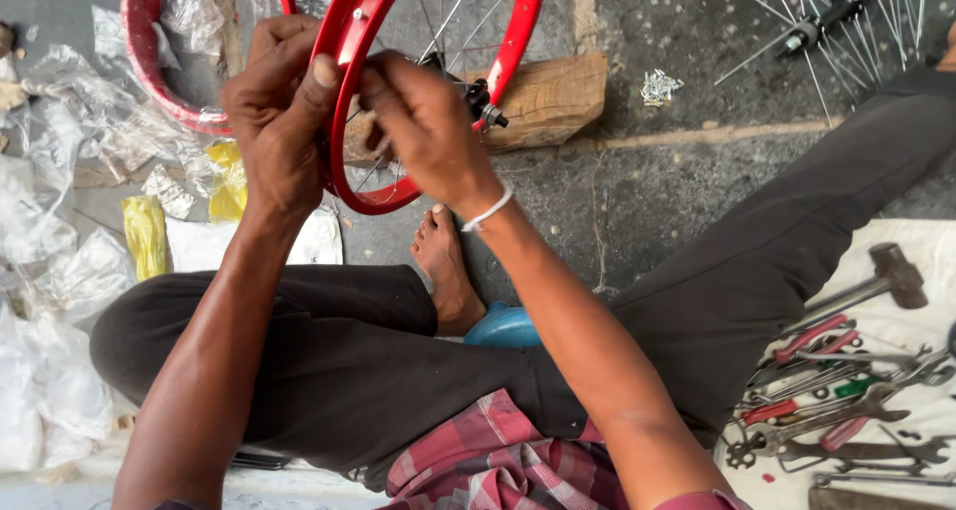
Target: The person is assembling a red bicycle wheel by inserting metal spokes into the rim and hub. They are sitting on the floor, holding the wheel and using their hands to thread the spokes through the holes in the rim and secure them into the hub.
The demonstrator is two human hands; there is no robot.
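Observation:
A small red bicycle wheel rim (351, 32) with thin steel spokes (453, 17) and a dark hub (478, 100) stands upright in front of me. My left hand (279, 122) grips the rim's left side, thumb laid along the red edge. My right hand (423, 127) reaches inside the rim with its fingers pinched at a spoke end close to the rim; the fingers hide the small part. I sit cross-legged on the ground, my bare foot (445, 266) below the wheel.
A second red rim (149, 62) lies at the back left among crumpled clear plastic wrap (70, 141). A wooden block (548, 97) sits behind the wheel. Loose spokes with a hub (827, 17) lie far right. A hammer (881, 281), pliers and spanners (846, 410) rest on a white cloth.

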